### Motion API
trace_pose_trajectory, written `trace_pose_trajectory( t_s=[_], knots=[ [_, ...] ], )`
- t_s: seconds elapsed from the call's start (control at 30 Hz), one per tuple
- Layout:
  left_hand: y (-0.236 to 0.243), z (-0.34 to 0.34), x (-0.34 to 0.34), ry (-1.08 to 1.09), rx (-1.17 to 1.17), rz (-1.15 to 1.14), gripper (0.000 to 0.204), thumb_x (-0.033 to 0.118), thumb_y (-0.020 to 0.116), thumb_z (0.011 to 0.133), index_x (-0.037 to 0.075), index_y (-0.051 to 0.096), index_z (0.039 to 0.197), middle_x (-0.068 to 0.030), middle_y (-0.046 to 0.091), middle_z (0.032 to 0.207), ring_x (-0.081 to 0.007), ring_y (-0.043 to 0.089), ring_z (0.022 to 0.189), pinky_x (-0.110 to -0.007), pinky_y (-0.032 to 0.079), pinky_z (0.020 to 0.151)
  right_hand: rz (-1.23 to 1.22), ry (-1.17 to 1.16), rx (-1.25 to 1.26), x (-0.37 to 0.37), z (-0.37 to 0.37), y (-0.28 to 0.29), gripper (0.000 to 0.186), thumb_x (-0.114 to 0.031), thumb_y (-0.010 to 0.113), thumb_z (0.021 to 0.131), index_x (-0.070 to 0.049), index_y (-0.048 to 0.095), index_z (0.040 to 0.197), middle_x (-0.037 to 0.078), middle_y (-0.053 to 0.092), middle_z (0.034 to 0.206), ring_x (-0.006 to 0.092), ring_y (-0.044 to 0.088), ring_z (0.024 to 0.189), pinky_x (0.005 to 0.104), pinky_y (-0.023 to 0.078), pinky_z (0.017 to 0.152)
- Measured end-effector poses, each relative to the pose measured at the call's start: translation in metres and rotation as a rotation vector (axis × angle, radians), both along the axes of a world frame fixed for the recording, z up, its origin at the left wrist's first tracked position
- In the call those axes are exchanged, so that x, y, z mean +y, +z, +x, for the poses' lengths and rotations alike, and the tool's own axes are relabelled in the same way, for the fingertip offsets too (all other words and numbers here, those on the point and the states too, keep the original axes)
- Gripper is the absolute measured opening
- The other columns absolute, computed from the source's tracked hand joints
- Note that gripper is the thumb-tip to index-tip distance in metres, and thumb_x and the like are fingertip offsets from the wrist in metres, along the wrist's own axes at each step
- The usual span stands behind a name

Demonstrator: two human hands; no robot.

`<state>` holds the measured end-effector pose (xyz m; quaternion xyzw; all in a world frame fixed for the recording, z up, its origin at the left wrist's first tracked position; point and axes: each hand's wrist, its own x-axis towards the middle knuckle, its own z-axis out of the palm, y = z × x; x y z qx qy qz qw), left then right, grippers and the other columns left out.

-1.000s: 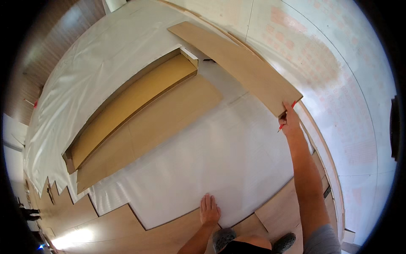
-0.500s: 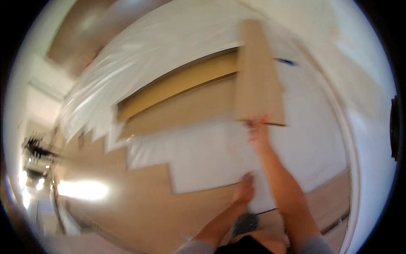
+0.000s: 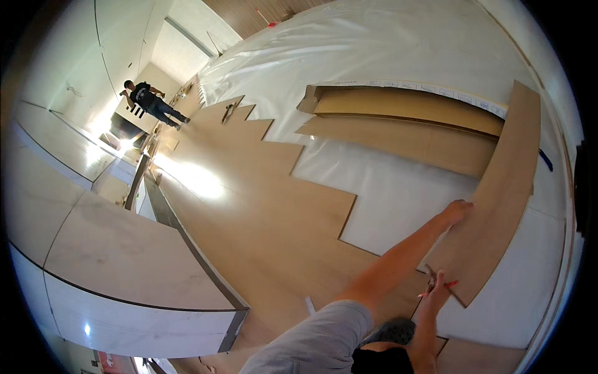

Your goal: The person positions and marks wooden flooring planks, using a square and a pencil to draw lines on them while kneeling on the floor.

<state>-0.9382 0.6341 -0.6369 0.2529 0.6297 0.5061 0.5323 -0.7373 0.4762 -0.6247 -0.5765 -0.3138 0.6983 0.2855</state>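
A long light-brown floor plank [image 3: 498, 199] stretches away from me on the right, tilted, its near end off the floor. My left hand [image 3: 460, 212] is closed on its left edge, partly hidden by the board. At the near end, my right hand [image 3: 438, 287] grips the plank, with a thin red pencil-like stick [image 3: 451, 284] between the fingers. Beyond my left hand lies an open cardboard carton [image 3: 398, 148] with a yellowish-brown interior; the plank covers its right end. Laid flooring [image 3: 261, 218] ends in a stepped edge left of my hands.
Whitish plastic sheeting [image 3: 398, 193] covers the floor around the carton. A dark blue slim object [image 3: 546, 160] lies right of the plank, near the wall. A pale panelled counter [image 3: 137, 255] stands at left. Another person [image 3: 149, 100] is on the far flooring, near a tool [image 3: 228, 113].
My left hand has come up from low down onto the plank's left edge. The view has swung left, showing the counter and other person. My right hand keeps hold of the near end.
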Motion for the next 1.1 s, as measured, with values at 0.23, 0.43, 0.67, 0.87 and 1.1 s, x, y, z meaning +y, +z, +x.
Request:
trace_pose_trajectory(
  t_s=[0.23, 0.43, 0.67, 0.87, 1.1],
  knots=[
    [-0.038, -0.025, -0.033, 0.059, 0.493, -0.287, 0.051, 0.039, 0.058, 0.093, -0.008, 0.066, 0.111, -0.0251, 0.069, 0.109, -0.0383, 0.067, 0.100, -0.048, 0.051, 0.083, -0.108, 0.617, 0.322, -0.097, 0.011, 0.021, 0.032, -0.031, 0.061, 0.099, -0.001, 0.068, 0.091, 0.005, 0.067, 0.079, 0.0125, 0.058, 0.062, 0.0280, 0.044, 0.052],
    [-0.005, -0.103, -0.195, 0.189, 0.543, -0.399, 0.058, 0.047, 0.048, 0.099, -0.007, 0.069, 0.099, -0.0278, 0.070, 0.093, -0.0362, 0.063, 0.084, -0.047, 0.048, 0.081, 0.011, 0.608, -0.125, -0.051, 0.058, 0.045, 0.027, -0.021, 0.055, 0.102, 0.004, 0.067, 0.099, 0.006, 0.067, 0.076, 0.0122, 0.061, 0.067, 0.0297, 0.051, 0.062],
    [0.010, -0.104, -0.309, 0.233, 0.682, -0.437, 0.059, 0.046, 0.050, 0.101, -0.009, 0.062, 0.084, -0.0148, 0.057, 0.070, -0.0234, 0.051, 0.069, -0.043, 0.043, 0.067, 0.193, 0.150, 0.101, 0.102, -0.011, -0.008, 0.047, -0.042, 0.058, 0.100, 0.002, 0.064, 0.117, 0.006, 0.070, 0.104, 0.0128, 0.066, 0.096, 0.0268, 0.047, 0.070],
    [0.050, -0.083, -0.355, 0.152, 0.879, -0.532, 0.055, 0.042, 0.053, 0.101, -0.005, 0.053, 0.073, -0.0109, 0.044, 0.061, -0.0173, 0.041, 0.062, -0.041, 0.038, 0.058, 0.048, 0.090, 0.379, 0.156, -0.045, -0.015, 0.035, -0.039, 0.065, 0.094, -0.008, 0.058, 0.109, -0.002, 0.056, 0.078, 0.0075, 0.047, 0.064, 0.0254, 0.032, 0.047],
    [0.023, -0.145, -0.445, 0.118, 0.886, -0.329, 0.051, 0.037, 0.054, 0.101, -0.001, 0.049, 0.067, -0.0022, 0.042, 0.057, -0.0144, 0.036, 0.056, -0.038, 0.032, 0.049, -0.009, 0.137, 0.274, 0.060, -0.002, 0.028, 0.036, -0.036, 0.071, 0.090, -0.007, 0.058, 0.108, -0.002, 0.053, 0.076, 0.0071, 0.041, 0.056, 0.0251, 0.030, 0.047]
  ],
)
